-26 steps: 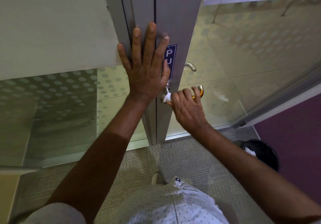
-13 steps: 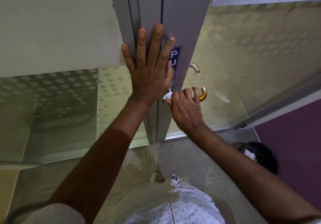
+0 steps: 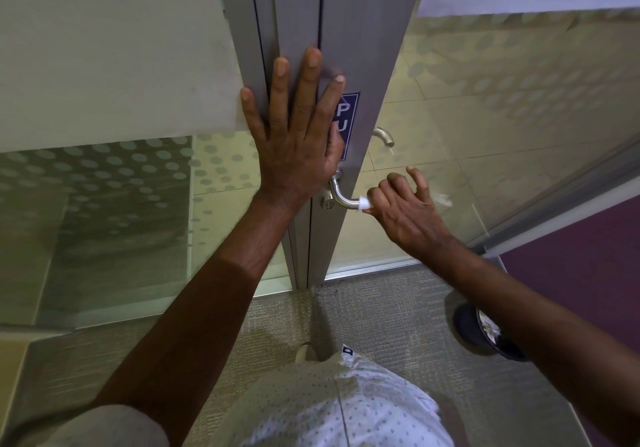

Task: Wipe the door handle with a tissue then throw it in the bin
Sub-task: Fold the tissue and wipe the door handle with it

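My left hand (image 3: 298, 134) lies flat with fingers spread on the grey door frame (image 3: 363, 48), just above the handle. The curved silver door handle (image 3: 341, 195) sticks out from the frame's edge, its near part bare. My right hand (image 3: 403, 209) is closed around a small white tissue (image 3: 364, 203) at the outer end of the lever, with the upper fingers loosely raised. Only a sliver of tissue shows. A dark round bin (image 3: 485, 334) stands on the floor at the lower right, partly hidden by my right forearm.
A blue sign (image 3: 344, 117) is stuck on the frame beside my left hand. A second handle (image 3: 384, 136) shows through the glass door (image 3: 502, 117). Frosted dotted glass panels flank the frame. Grey carpet lies underfoot, a purple wall at right.
My right hand has slid with the tissue outward along the lever, from near the frame to its far end, uncovering the handle's curved neck. My left hand has stayed flat on the frame.
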### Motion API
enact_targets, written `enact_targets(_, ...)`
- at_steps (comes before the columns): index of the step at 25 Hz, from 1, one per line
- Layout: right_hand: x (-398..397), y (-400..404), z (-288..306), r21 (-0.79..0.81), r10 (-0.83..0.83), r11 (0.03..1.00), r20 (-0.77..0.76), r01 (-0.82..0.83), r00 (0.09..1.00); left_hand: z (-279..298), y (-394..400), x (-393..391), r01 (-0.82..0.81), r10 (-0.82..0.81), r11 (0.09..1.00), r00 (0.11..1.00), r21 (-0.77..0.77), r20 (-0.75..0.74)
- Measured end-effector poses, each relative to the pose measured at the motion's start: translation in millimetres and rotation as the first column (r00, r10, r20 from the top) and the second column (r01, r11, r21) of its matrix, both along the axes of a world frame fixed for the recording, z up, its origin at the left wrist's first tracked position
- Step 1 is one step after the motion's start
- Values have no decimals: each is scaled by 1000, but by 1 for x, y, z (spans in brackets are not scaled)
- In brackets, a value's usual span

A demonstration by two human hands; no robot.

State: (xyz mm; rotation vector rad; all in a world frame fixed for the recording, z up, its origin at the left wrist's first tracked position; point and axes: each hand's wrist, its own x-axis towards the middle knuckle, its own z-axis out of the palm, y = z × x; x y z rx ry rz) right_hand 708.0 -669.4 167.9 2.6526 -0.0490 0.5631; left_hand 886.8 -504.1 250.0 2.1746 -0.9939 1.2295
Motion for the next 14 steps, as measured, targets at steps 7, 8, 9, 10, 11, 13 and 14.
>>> enact_targets(7,22,25,-6,74,85,994,6,-85,996,-1,0,1,-15,15,1000,1000,-2,4)
enact_targets(8,17,16,-5,63,107,992,-3,-107,994,-2,0,1,-18,18,1000,1000,-4,6)
enact_targets(9,12,5,-4,44,122,992,-9,-121,993,-2,-1,1,-17,17,1000,1000,-8,9)
enact_targets(10,7,-4,-2,20,128,992,-14,-127,992,-2,-1,1,-15,15,1000,1000,-12,13)
enact_targets(11,4,-11,-1,0,125,992,-18,-125,992,-3,-1,1,-15,15,1000,1000,-16,16)
enact_targets(13,4,-14,-1,-11,109,994,-18,-110,994,-3,-2,3,-17,18,1000,999,-19,27)
enact_targets(14,5,-11,-3,-7,99,995,-10,-99,995,-3,-2,3,-16,17,1000,999,-19,29)
